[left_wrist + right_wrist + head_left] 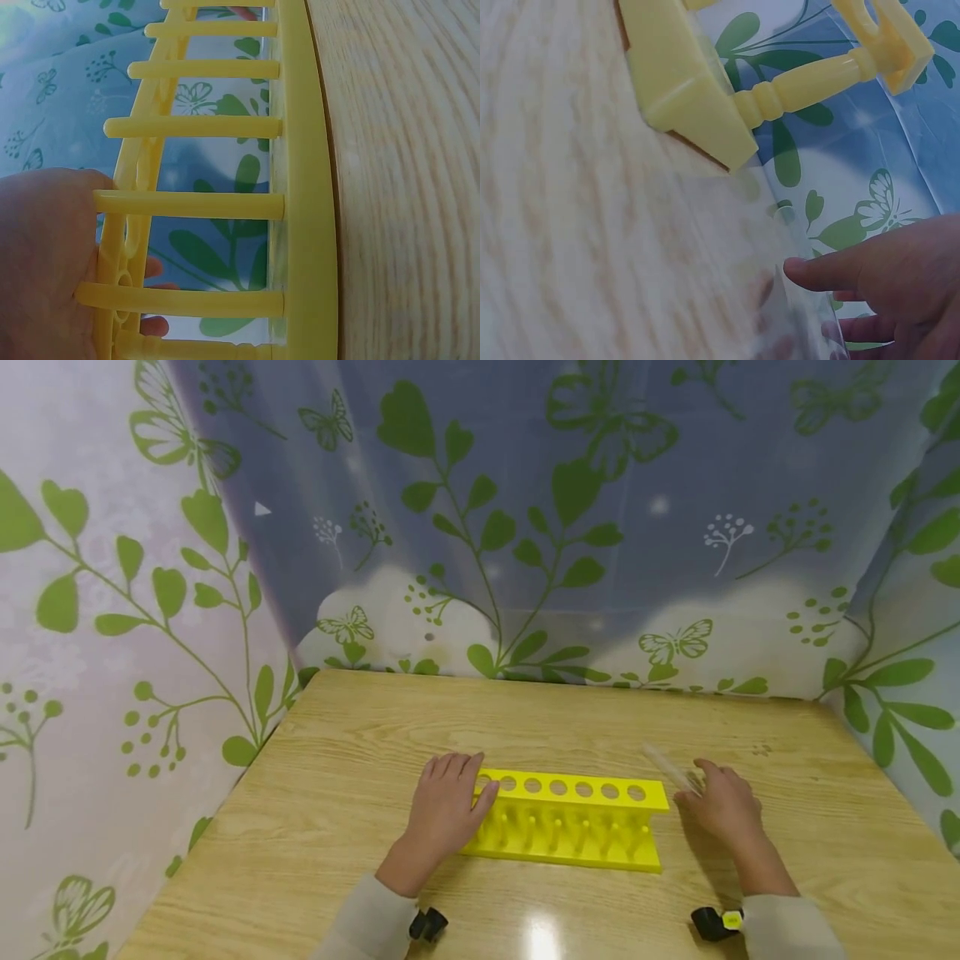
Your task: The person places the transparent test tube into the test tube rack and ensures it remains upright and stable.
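Observation:
A yellow plastic test-tube rack (570, 789) with a row of round holes stands in the middle of the wooden table (337, 827). My left hand (446, 806) holds its left end, thumb on the top plate and fingers draped over the end. In the left wrist view the palm (45, 262) lies against the rack's top plate (127, 247). My right hand (720, 806) pinches a clear test tube (663, 762) just beyond the rack's right end, tilted up and to the left. In the right wrist view a fingertip (802, 270) touches the blurred tube (784, 232) near the rack's foot (682, 82).
Curtains printed with green leaves and butterflies (525, 527) close in the table at the back and on both sides. A small black device sits on each wrist (427, 925) (716, 922). Bare wood lies in front of and behind the rack.

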`<state>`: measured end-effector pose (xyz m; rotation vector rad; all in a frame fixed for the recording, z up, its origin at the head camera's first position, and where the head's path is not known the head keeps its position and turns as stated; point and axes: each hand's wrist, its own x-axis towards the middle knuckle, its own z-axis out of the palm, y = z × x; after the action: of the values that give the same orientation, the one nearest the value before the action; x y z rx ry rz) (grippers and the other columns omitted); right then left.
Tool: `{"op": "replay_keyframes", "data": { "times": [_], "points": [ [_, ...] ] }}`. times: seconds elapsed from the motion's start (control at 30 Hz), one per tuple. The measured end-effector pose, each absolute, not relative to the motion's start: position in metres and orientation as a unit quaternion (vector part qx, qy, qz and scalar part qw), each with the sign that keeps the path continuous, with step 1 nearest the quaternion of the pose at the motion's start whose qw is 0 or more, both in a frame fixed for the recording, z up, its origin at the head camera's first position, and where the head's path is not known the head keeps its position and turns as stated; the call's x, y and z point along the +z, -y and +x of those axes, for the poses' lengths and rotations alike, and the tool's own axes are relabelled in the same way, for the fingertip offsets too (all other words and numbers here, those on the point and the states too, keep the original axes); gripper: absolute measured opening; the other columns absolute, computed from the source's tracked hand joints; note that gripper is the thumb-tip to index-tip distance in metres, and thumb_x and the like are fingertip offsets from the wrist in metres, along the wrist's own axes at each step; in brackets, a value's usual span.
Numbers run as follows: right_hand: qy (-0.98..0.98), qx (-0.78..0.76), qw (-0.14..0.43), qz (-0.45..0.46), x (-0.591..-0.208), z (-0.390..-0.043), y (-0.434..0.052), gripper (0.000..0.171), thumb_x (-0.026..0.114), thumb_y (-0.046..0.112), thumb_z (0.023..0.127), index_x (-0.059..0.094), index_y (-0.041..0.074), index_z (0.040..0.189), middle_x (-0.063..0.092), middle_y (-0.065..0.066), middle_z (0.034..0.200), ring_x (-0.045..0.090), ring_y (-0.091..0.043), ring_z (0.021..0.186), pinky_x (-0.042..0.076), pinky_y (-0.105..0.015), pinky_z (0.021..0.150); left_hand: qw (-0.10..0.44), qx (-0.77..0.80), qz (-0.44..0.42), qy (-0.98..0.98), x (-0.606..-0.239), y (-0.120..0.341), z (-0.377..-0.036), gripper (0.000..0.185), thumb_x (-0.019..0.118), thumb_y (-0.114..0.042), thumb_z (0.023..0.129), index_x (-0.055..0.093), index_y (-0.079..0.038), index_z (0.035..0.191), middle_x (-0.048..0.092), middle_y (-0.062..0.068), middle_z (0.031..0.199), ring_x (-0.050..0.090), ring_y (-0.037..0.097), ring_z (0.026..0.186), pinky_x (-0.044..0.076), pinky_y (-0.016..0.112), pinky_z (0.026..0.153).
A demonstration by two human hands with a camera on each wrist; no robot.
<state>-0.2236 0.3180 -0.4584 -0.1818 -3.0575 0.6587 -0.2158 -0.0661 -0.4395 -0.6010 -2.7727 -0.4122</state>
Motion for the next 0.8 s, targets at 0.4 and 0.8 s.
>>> {"op": "replay_keyframes", "data": {
  "times": [0.4,0.8],
  "points": [
    [0.977,0.203,0.007,-0.064,-0.4616,-0.2236,-0.3157,0.060,0.068,0.020,0.091,0.043,-0.012,0.134,0.057,-0.034,0.114,0.052,-0.053,0.101,0.042,-0.062,0.077,0.129,-0.151,-0.206,0.958,-0.4389,0.0652,-0.2150,0.052,0.044,-0.042,0.102,0.051,-0.005,0.139,0.056,0.012,0.130,0.047,0.033,0.126,0.026,0.055,0.112],
    [0.978,0.201,0.013,-0.055,-0.4612,-0.2233,-0.3144,0.056,0.066,0.019,0.092,0.045,-0.014,0.133,0.057,-0.035,0.114,0.052,-0.052,0.101,0.044,-0.061,0.078,0.125,-0.151,-0.204,0.959,-0.4385,0.0663,-0.2147,0.052,0.043,-0.041,0.103,0.051,-0.005,0.139,0.056,0.012,0.130,0.047,0.032,0.126,0.026,0.054,0.112]
  ]
}}
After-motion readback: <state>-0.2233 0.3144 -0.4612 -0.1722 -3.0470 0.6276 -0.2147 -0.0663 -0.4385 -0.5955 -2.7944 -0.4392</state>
